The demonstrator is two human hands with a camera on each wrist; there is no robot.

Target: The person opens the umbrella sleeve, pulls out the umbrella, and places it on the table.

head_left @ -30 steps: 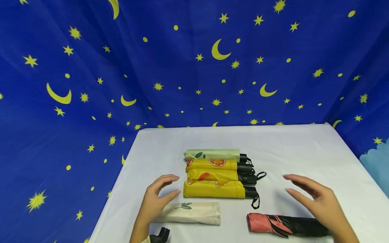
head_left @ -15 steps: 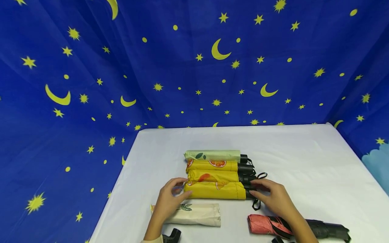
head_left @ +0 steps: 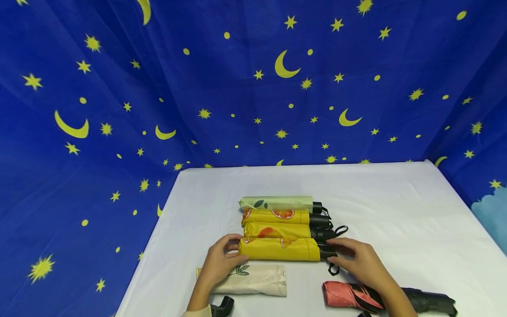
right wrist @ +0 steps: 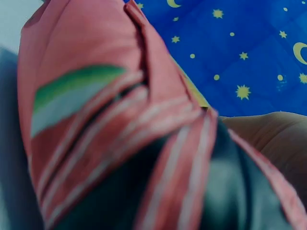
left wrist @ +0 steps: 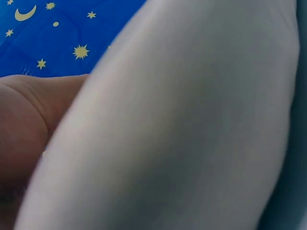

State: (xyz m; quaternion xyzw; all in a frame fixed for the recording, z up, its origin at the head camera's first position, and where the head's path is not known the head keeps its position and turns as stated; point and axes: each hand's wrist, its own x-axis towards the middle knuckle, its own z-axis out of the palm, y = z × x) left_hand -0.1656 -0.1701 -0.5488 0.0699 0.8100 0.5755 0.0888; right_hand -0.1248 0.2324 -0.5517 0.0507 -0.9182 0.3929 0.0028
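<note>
A folded yellow umbrella (head_left: pixel 279 249) with fruit prints lies at the near side of a row in the head view. My left hand (head_left: pixel 220 260) grips its left end, thumb on the near side and fingers on the far side. At the other end, my right hand (head_left: pixel 359 260) holds the black handle (head_left: pixel 327 252) between thumb and fingers. Touching it behind are a second yellow umbrella (head_left: pixel 291 230), a third yellow umbrella (head_left: pixel 259 215) and a pale green umbrella (head_left: pixel 285 202). Both wrist views show only part of each hand, and the fingertips are hidden there.
A cream umbrella (head_left: pixel 261 281) with a leaf print lies in front, partly behind my left hand. A red and black umbrella (head_left: pixel 340 294) lies under my right forearm and fills much of the right wrist view. Blue star-printed cloth (head_left: pixel 253 88) walls the white table (head_left: pixel 380 189).
Both hands have come inward and down from beside the row to the near yellow umbrella's ends, and now hold it. The umbrellas have stayed in place.
</note>
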